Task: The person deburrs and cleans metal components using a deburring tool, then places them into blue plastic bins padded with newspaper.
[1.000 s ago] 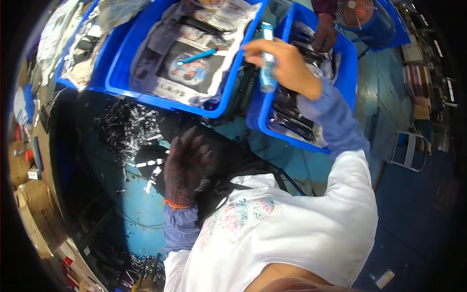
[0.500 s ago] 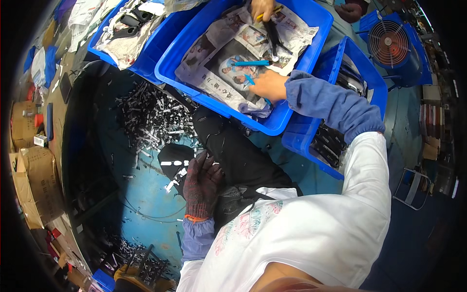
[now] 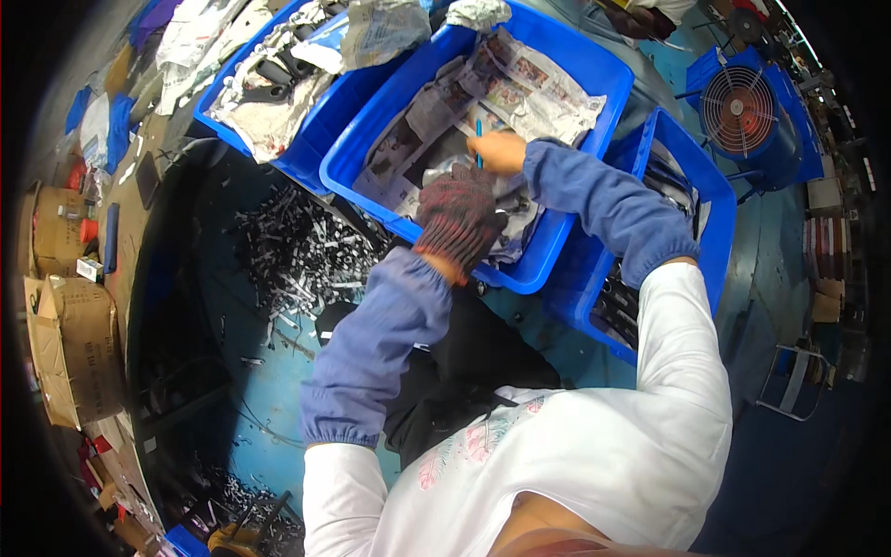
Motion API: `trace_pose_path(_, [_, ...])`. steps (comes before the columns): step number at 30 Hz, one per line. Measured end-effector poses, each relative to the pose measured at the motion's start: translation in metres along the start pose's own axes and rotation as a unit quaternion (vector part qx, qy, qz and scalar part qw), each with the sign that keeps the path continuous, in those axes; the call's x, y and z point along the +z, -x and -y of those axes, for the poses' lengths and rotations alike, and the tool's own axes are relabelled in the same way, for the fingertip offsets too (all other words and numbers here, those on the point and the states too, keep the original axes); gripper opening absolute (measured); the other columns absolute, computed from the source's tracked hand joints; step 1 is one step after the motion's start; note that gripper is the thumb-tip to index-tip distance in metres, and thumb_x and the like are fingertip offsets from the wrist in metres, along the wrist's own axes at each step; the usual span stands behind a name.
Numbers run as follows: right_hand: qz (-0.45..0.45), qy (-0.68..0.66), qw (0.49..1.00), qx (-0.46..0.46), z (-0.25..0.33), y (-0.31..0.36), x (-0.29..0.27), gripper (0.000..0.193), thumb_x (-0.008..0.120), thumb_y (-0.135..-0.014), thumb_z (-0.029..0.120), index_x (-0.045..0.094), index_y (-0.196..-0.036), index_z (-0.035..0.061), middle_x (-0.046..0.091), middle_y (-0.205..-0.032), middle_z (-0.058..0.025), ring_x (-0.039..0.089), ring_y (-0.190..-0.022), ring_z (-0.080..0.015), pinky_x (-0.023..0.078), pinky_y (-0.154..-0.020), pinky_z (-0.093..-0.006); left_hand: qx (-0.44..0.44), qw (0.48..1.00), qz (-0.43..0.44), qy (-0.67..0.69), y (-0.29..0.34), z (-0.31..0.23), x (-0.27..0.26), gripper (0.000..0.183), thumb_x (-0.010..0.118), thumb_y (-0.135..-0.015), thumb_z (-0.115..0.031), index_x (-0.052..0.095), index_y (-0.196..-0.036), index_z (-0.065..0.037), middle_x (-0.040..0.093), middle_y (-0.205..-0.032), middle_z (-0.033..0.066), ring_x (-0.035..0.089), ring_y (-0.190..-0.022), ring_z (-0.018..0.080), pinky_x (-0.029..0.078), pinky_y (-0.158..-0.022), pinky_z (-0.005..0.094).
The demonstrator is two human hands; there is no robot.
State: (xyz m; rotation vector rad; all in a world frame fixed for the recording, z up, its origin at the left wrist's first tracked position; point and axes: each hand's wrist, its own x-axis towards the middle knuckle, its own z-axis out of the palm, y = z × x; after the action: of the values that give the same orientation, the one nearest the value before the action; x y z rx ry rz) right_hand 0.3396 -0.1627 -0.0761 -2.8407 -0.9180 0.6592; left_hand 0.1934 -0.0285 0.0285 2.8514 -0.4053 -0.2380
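1. Bare right hand (image 3: 501, 151): pinched on blue stick (image 3: 479, 130), over newspaper-lined tub (image 3: 555, 255) at 12 o'clock.
2. Gloved left hand (image 3: 459, 212): at stick's 6 o'clock; fingertips hidden, can't tell grip.

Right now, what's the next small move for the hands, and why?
Probably shift the bare right hand a little away from the gloved left hand: the slim blue tool it holds stands close to the left one, and I can't tell whether its tip is sharp.

Bright centre; black, bent fisheye rim
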Motion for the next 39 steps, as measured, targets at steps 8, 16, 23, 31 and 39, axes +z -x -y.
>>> trace_pose_path(8, [0.035,-0.028,0.997,-0.056,-0.014,-0.018,0.013,0.03,0.066,-0.073,0.017,0.064,-0.102,0.0083,0.068,-0.091,-0.0187,0.066,-0.088,-0.0366,0.05,-0.076,-0.0452,-0.056,0.981,0.184,-0.035,-0.054,0.047,0.021,0.038,0.064,-0.075,-0.032,0.07,-0.099,-0.004,0.067,-0.101,0.0208,0.066,-0.097,0.0315,0.051,-0.083,0.0427])
trace_pose_path(16, [-0.402,-0.138,0.897,-0.122,-0.053,0.056,-0.081,0.027,0.063,-0.082,0.006,0.056,-0.107,0.0071,0.062,-0.088,-0.0188,0.06,-0.085,-0.0419,0.046,-0.072,-0.0453,0.163,0.934,-0.149,0.28,-0.059,0.031,-0.016,0.035,0.066,-0.084,-0.029,0.07,-0.106,-0.002,0.068,-0.107,0.0163,0.067,-0.098,0.027,0.051,-0.088,0.0379])
trace_pose_path(23, [-0.291,-0.121,0.939,-0.139,-0.057,0.264,-0.163,0.027,0.069,-0.089,0.017,0.059,-0.107,-0.0007,0.063,-0.092,-0.0086,0.061,-0.086,-0.0164,0.047,-0.077,-0.0293,0.107,0.689,0.136,0.704,-0.01,-0.094,-0.015,0.043,0.068,-0.09,-0.021,0.054,-0.125,0.0,0.066,-0.099,0.0084,0.061,-0.091,0.0164,0.048,-0.084,0.0312])
trace_pose_path(31, [-0.111,-0.293,0.95,0.013,-0.072,0.321,-0.066,0.029,0.076,-0.08,0.015,0.058,-0.098,0.0019,0.062,-0.087,-0.0034,0.056,-0.082,-0.0113,0.045,-0.073,-0.0278,0.076,0.674,0.148,0.72,0.015,-0.143,0.097,0.046,0.063,-0.092,-0.023,0.053,-0.131,-0.003,0.06,-0.115,0.0057,0.055,-0.1,0.0126,0.045,-0.089,0.0288])
trace_pose_path(39, [-0.36,-0.242,0.895,-0.106,-0.025,0.211,-0.08,0.026,0.067,-0.083,0.008,0.058,-0.106,0.0008,0.067,-0.097,-0.0182,0.068,-0.092,-0.0289,0.05,-0.078,-0.0367,-0.072,0.562,0.09,0.819,0.038,-0.128,0.092,0.059,0.062,-0.092,-0.039,0.047,-0.135,-0.001,0.054,-0.131,0.0123,0.051,-0.12,0.0211,0.039,-0.103,0.0332])
